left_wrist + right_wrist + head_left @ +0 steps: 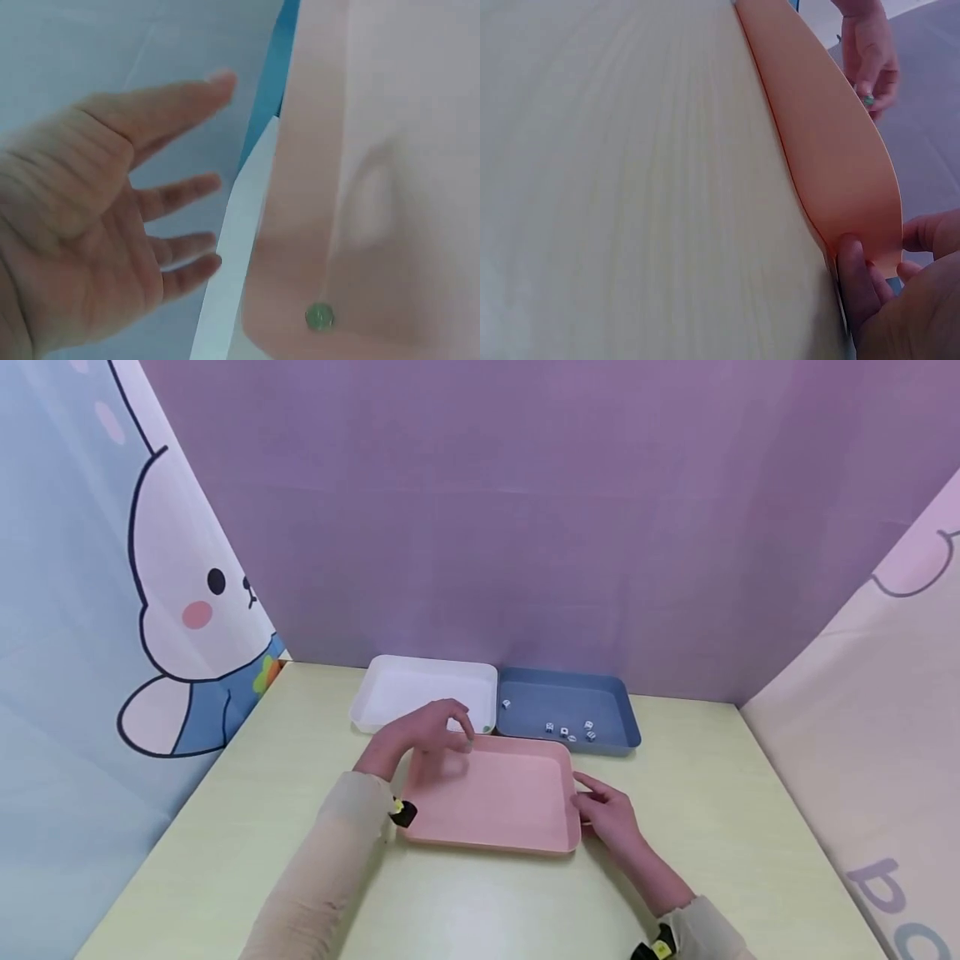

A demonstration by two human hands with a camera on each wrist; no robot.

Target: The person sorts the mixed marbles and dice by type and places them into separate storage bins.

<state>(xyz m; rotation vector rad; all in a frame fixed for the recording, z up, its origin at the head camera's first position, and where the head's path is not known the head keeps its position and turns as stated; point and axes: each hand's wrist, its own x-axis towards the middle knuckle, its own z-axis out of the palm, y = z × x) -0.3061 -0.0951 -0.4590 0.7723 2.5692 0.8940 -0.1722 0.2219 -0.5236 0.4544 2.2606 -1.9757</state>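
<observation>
My left hand (431, 727) hangs above the far left part of a pink tray (495, 793). Thumb and index finger pinch a small green ball, probably a glass marble (867, 99), visible in the right wrist view and hidden behind the thumb in the left wrist view. Another green marble (320, 316) lies in a corner of the pink tray. In the head view one more small green piece (487, 728) shows at the near right corner of a white tray (362, 706). My right hand (611, 814) grips the pink tray's right edge.
A blue tray (570, 689) stands behind the pink one, side by side with the white tray. Several white dice (564, 732) are scattered in it. The pale wooden table (480, 910) meets a purple backdrop (525, 527), with printed cloths at left and right.
</observation>
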